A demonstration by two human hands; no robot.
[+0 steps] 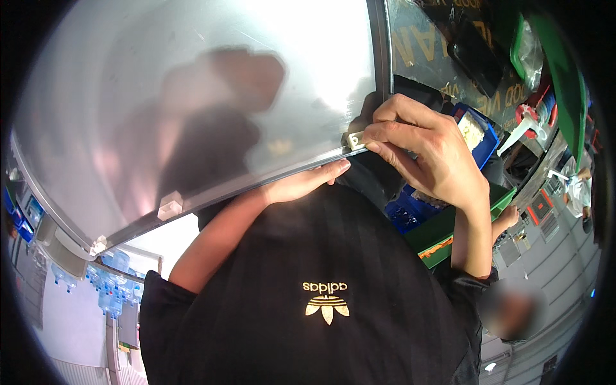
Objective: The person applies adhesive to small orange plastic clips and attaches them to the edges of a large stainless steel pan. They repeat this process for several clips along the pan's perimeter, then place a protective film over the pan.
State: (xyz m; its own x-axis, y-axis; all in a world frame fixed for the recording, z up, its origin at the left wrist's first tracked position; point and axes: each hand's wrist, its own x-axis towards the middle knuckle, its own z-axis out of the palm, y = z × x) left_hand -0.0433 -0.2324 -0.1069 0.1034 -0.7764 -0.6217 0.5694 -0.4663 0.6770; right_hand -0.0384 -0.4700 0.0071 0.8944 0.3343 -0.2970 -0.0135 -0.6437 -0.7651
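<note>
A large, shiny grey metal panel [308, 109] with a dark edge strip slopes across the upper left and mirrors a dark, blurred shape. At its near right corner my right hand [427, 144] pinches a small white plastic clip [355, 140] between thumb and fingers. My left hand [298, 186] lies just below the near edge, its visible fingers stretched along it; the rest are hidden. A similar white plastic block [170, 206] sits farther left along that edge. Another small white piece [98, 244] is at the left corner.
Right of the panel stand a blue bin [478, 131] with pale small parts, another blue bin [407, 212], and a green tray [438, 247]. A white-nozzled red tool [523, 125] lies beyond. Another person's hand [507, 218] shows at right. Blue water bottles [112, 282] stand lower left.
</note>
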